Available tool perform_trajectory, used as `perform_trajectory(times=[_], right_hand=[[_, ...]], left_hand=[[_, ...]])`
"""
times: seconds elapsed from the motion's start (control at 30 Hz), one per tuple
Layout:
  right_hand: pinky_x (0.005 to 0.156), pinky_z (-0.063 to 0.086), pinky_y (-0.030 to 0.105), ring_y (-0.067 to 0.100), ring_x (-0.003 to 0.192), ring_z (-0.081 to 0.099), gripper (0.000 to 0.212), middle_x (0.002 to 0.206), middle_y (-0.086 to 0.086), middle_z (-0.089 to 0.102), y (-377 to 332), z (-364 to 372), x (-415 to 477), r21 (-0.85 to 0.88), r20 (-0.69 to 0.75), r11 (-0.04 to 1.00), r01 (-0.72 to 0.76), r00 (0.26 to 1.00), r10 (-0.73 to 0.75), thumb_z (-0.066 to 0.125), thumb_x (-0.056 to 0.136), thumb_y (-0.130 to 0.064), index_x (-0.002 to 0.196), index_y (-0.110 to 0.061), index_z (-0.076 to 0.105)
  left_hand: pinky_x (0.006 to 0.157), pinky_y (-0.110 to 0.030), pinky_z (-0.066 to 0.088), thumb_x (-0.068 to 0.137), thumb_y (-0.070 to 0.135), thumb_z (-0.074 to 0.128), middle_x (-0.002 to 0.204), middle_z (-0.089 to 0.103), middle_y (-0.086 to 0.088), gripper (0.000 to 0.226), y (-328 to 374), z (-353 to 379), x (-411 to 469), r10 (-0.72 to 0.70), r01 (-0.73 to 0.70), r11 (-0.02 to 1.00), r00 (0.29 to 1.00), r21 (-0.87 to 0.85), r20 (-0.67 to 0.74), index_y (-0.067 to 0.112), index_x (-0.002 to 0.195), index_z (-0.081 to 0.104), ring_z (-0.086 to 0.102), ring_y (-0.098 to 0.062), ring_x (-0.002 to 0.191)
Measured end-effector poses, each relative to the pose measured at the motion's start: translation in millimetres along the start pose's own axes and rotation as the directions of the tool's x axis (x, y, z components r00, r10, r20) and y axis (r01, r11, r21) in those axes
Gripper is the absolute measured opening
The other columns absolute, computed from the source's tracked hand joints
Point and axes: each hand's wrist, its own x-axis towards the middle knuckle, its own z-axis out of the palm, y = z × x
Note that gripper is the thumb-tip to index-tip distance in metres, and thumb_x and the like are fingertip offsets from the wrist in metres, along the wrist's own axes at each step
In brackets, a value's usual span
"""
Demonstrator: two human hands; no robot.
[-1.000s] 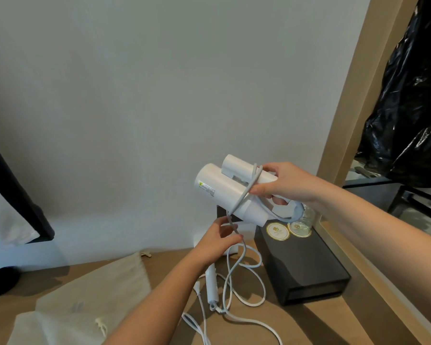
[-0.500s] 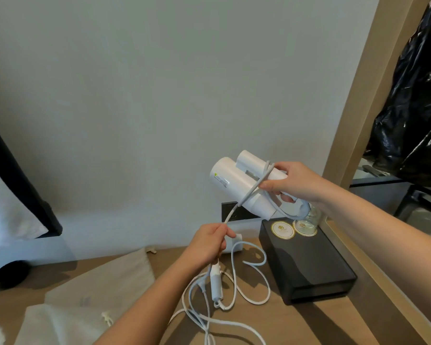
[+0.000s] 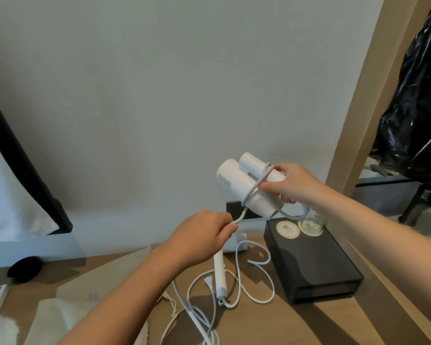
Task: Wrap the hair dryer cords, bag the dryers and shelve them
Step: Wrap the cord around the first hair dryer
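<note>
Head camera view, looking down at two bare arms above a wooden table against a pale wall. The right hand grips a folded white hair dryer in the air, fingers curled round its handle end and thumb pressing on its body. A grey cord crosses the dryer's body in a loop and runs down and left to the left hand, which pinches it taut between thumb and curled fingers, just below the dryer.

A second dryer, also white, lies on the table under the left hand, partly hidden by it, among loose loops of white cable. A beige cloth bag lies flat at lower left. To the right stands a black box, with a small glass jar at its far end. A black plastic bag hangs at upper right.
</note>
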Motion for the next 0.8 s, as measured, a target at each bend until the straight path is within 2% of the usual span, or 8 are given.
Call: perform_trajectory(times=[0.07, 0.13, 0.27, 0.43, 0.53, 0.67, 0.8], right_hand=[[0.065, 0.054, 0.035, 0.017, 0.079, 0.060, 0.058, 0.106, 0.000, 0.065, 3.4, 7.3, -1.6, -0.198, -0.012, 0.978, 0.060, 0.998, -0.064, 0.078, 0.075, -0.039, 0.127, -0.026, 0.057], [0.078, 0.054, 0.038, 0.020, 0.093, 0.061, 0.064, 0.115, -0.001, 0.065, 5.6, 13.6, -6.2, -0.356, -0.011, 0.930, 0.087, 0.995, -0.097, 0.078, 0.073, -0.044, 0.131, -0.030, 0.054], [0.076, 0.051, 0.035, 0.022, 0.101, 0.061, 0.066, 0.118, -0.003, 0.065, 9.0, 22.4, -17.8, -0.492, 0.055, 0.854, 0.171, 0.985, -0.166, 0.075, 0.074, -0.051, 0.132, -0.035, 0.049], [0.073, 0.049, 0.034, 0.023, 0.101, 0.062, 0.065, 0.116, -0.003, 0.067, 9.9, 31.8, -27.0, -0.632, 0.167, 0.711, 0.309, 0.950, -0.264, 0.069, 0.076, -0.057, 0.133, -0.038, 0.043], [0.072, 0.048, 0.034, 0.022, 0.098, 0.062, 0.064, 0.113, -0.003, 0.067, 7.0, 36.8, -33.1, -0.651, 0.233, 0.657, 0.379, 0.924, -0.302, 0.067, 0.078, -0.057, 0.134, -0.037, 0.043], [0.068, 0.041, 0.031, 0.020, 0.100, 0.062, 0.064, 0.115, -0.006, 0.066, 0.4, 43.2, -42.1, -0.668, 0.287, 0.589, 0.454, 0.888, -0.359, 0.065, 0.082, -0.057, 0.137, -0.035, 0.041], [0.068, 0.045, 0.031, 0.019, 0.096, 0.063, 0.063, 0.109, -0.005, 0.067, -4.3, 48.1, -49.3, -0.687, 0.314, 0.529, 0.499, 0.860, -0.403, 0.063, 0.083, -0.056, 0.137, -0.033, 0.041]], left_hand=[[0.058, -0.034, 0.039, 0.099, 0.041, 0.042, 0.061, 0.050, 0.006, 0.031, 0.0, -11.7, 1.0, 0.049, -0.048, 0.999, 0.998, 0.025, -0.029, 0.022, 0.075, 0.051, 0.048, -0.013, 0.062], [0.058, -0.033, 0.040, 0.097, 0.042, 0.044, 0.058, 0.047, 0.007, 0.029, -0.9, -20.7, 1.7, 0.075, -0.073, 0.995, 0.997, 0.064, -0.031, 0.025, 0.075, 0.050, 0.044, -0.010, 0.058], [0.055, -0.031, 0.035, 0.096, 0.044, 0.047, 0.053, 0.041, 0.009, 0.031, -2.7, -29.0, 4.1, 0.109, -0.107, 0.982, 0.994, 0.156, -0.006, 0.029, 0.068, 0.045, 0.041, -0.009, 0.054], [0.053, -0.026, 0.032, 0.093, 0.049, 0.051, 0.059, 0.048, 0.010, 0.031, 1.3, -34.1, 7.7, 0.165, -0.157, 0.963, 0.986, 0.218, -0.015, 0.029, 0.070, 0.051, 0.045, -0.007, 0.057], [0.055, -0.028, 0.033, 0.090, 0.051, 0.054, 0.063, 0.051, 0.010, 0.030, 2.4, -34.8, 9.5, 0.180, -0.173, 0.966, 0.983, 0.191, -0.021, 0.029, 0.070, 0.051, 0.047, -0.010, 0.062], [0.056, -0.031, 0.042, 0.087, 0.050, 0.059, 0.065, 0.057, 0.007, 0.030, 2.7, -36.2, 13.0, 0.218, -0.216, 0.968, 0.976, 0.131, -0.005, 0.027, 0.069, 0.053, 0.052, -0.012, 0.062], [0.057, -0.031, 0.044, 0.085, 0.049, 0.063, 0.064, 0.058, 0.006, 0.030, -0.9, -39.0, 16.2, 0.188, -0.188, 0.980, 0.982, 0.067, 0.006, 0.026, 0.068, 0.057, 0.052, -0.010, 0.061]])
